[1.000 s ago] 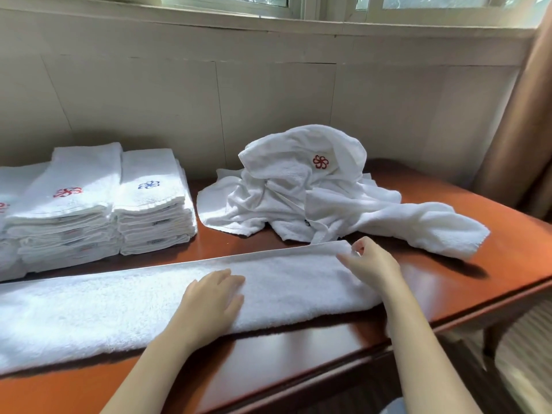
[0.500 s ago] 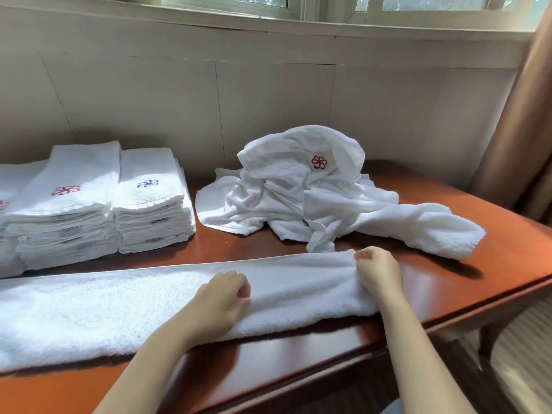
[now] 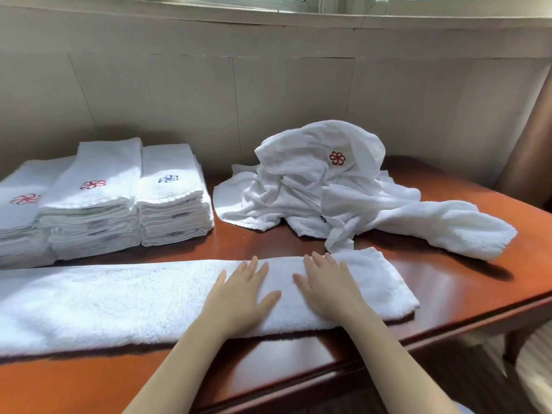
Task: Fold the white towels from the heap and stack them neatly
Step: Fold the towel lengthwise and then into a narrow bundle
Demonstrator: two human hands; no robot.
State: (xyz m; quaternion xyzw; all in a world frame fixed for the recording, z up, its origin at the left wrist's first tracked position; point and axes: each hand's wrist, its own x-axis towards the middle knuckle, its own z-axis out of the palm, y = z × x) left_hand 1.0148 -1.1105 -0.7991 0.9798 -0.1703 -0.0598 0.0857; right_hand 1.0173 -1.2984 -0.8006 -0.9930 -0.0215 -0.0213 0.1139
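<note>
The long towel strip [image 3: 104,303] lies along the near edge of the desk [image 3: 466,297], its long axis running left to right, with the left hand [image 3: 239,297] and right hand [image 3: 328,289] flat on it, each grip released, the right hand nearer the strip's right end.

A reddish-brown wooden counter [image 3: 448,282] is standing against a beige wall [image 3: 179,100], and its polished top is reflecting daylight. The wall is showing thin vertical and horizontal panel seams. A window [image 3: 313,1] with a pale frame is running along the top edge, above a ledge [image 3: 268,23]. A brown curtain [image 3: 525,144] is hanging at the right edge. At lower right, a counter leg [image 3: 512,345] is standing on a pale floor [image 3: 534,366], which is appearing blurred.
</note>
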